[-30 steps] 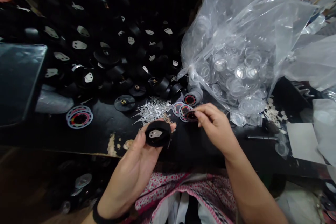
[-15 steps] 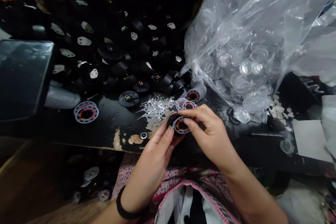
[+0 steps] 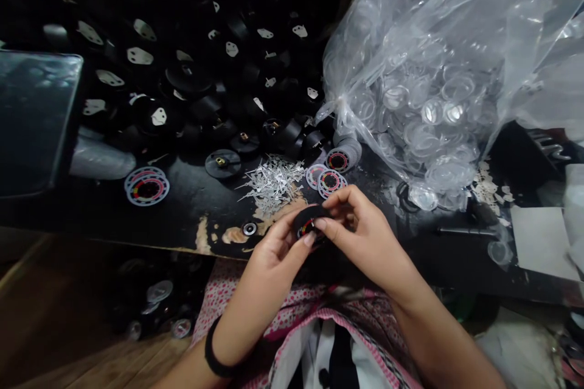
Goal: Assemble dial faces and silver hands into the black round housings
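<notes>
Above the table's front edge, my left hand (image 3: 278, 252) is wrapped round a round black gauge housing (image 3: 302, 216), its thumb on the near rim. A printed dial disc (image 3: 305, 229) with red and yellow marks lies inside the housing. My right hand (image 3: 360, 225) closes on the same gauge from the right, its thumb on the dial face and its curled fingers at the far rim, partly hidden. Just beyond is a pile of small silvery pointers (image 3: 275, 181). Loose dial discs (image 3: 331, 182) lie behind my right hand, near a stack of dials (image 3: 338, 160).
Many black gauge bodies (image 3: 221, 163) with pale brackets crowd the back. A clear plastic bag (image 3: 424, 85) of transparent covers stands at the right. More dial discs (image 3: 147, 187) lie left, near a dark box-like object (image 3: 36, 121). A screwdriver-like tool (image 3: 468, 231) rests at right.
The dial disc, earlier partly outside the housing in my right fingers, now sits within its rim. The housing has tilted, and my left thumb has moved further over the near edge.
</notes>
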